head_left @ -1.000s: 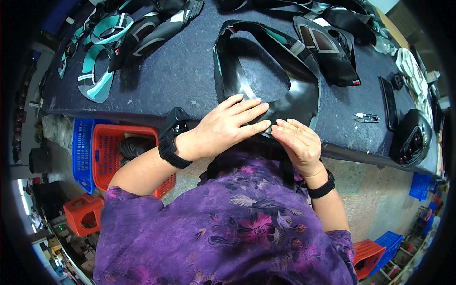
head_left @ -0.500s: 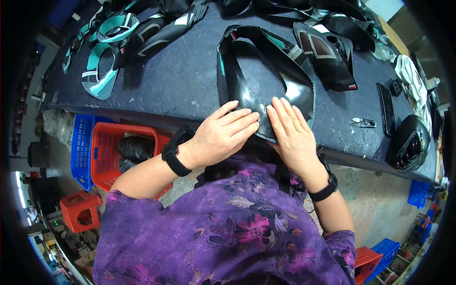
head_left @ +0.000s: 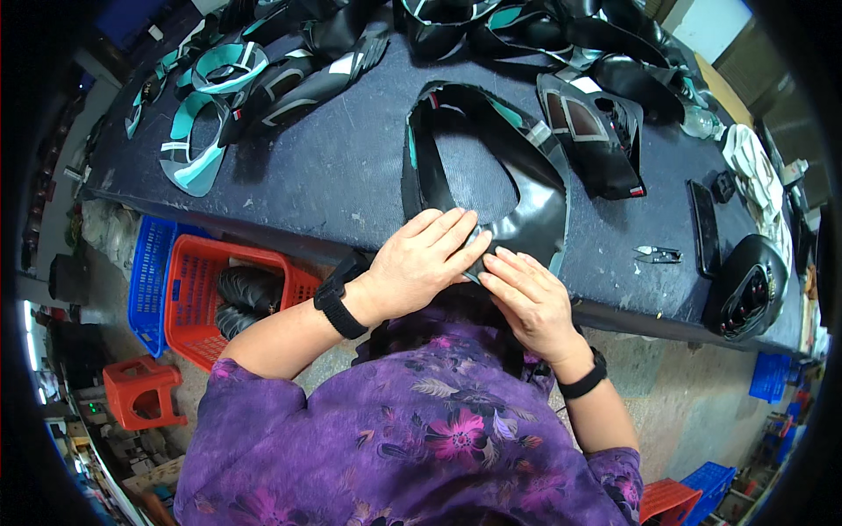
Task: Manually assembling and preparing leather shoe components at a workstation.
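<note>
A large black shoe upper (head_left: 539, 206) with teal lining lies spread at the table's front edge, its open middle showing the table top. My left hand (head_left: 421, 263) is on the near end, fingers laid over the black material and thumb out of sight beneath. From the other side my right hand (head_left: 531, 302) holds the same end, its fingers along the near edge and its thumb mostly hidden. The fingertips of both hands almost meet there. Both wrists wear black bands.
Other black and teal uppers (head_left: 197, 145) lie at the far left and along the back. Another upper (head_left: 592, 136) rests right of mine. Thread snips (head_left: 658, 255), a phone (head_left: 704, 228), a black shoe (head_left: 745, 287) and white cloth (head_left: 752, 171) are farther right. A red basket (head_left: 189, 285) stands below left.
My hands have shifted on the upper's near end, the right one lower and more bent. The view has tilted a little, so the table things appear lower.
</note>
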The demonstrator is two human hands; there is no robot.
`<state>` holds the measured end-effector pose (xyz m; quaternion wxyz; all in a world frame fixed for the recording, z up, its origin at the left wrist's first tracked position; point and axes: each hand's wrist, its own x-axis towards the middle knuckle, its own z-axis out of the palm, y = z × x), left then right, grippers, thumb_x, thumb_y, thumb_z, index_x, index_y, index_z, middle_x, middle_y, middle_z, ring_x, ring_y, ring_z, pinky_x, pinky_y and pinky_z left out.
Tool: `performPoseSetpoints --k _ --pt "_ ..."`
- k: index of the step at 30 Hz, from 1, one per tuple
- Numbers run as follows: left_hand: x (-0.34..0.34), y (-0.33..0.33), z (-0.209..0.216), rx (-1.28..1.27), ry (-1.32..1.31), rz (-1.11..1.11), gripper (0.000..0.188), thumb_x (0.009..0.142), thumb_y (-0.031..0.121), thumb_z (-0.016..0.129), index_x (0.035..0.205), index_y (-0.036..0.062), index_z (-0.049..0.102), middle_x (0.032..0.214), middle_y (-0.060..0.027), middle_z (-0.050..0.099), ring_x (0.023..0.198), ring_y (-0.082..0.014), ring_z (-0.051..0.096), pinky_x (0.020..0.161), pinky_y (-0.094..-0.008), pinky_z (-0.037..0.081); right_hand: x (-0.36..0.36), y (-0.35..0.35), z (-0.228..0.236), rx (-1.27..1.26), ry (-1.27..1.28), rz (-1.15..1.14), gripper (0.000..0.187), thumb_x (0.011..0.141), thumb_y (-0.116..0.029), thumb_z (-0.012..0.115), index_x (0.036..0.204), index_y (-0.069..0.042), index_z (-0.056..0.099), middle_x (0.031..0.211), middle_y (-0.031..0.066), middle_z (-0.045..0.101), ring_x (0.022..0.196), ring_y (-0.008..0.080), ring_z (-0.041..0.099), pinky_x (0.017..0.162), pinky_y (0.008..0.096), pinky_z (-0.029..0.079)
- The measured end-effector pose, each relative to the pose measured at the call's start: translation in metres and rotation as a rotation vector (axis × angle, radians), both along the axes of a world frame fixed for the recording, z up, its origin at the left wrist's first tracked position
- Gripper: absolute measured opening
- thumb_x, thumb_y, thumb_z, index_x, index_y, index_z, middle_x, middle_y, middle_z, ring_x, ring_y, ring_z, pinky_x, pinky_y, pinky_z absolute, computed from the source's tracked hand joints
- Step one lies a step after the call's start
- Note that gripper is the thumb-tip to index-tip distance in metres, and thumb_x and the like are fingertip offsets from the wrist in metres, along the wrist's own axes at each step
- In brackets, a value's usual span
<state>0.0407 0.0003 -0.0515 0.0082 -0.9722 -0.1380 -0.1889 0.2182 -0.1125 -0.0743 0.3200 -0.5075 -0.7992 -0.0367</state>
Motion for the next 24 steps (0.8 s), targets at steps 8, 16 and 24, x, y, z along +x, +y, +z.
performPoseSetpoints --k 8,16,24 --pt "-0.013 0.016 0.065 0.075 -0.251 -0.331 0.02 0.072 0.011 0.055 0.09 0.004 0.06 0.095 -0.009 0.064 0.086 -0.0226 0.062 0.077 -0.0343 0.048 0.039 -0.012 0.063 -0.173 -0.094 -0.152 0.051 0.06 0.0 0.063 0.111 -0.006 0.057 0.118 0.0101 0.054 0.117 0.0286 0.046 0.099 0.0415 0.036" --pt "-0.03 0.021 0.13 -0.036 -0.491 -0.58 0.018 0.069 0.008 0.058 0.085 0.0009 0.062 0.08 -0.0117 0.062 0.065 -0.0228 0.062 0.054 -0.0316 0.05 0.02 -0.012 0.12 -0.164 0.097 0.181 0.03 0.07 -0.008 0.064 0.1 -0.007 0.064 0.091 0.0062 0.066 0.095 0.0243 0.061 0.091 0.0378 0.042" --pt "-0.008 0.038 0.117 -0.281 -0.939 -0.27 0.021 0.085 0.005 0.048 0.105 -0.0017 0.052 0.094 -0.0111 0.059 0.083 -0.0183 0.058 0.072 -0.028 0.046 0.055 -0.02 0.072 -0.168 0.774 0.205 0.053 0.077 -0.042 0.067 0.1 0.004 0.056 0.086 0.0202 0.061 0.079 0.0316 0.06 0.069 0.0388 0.049"
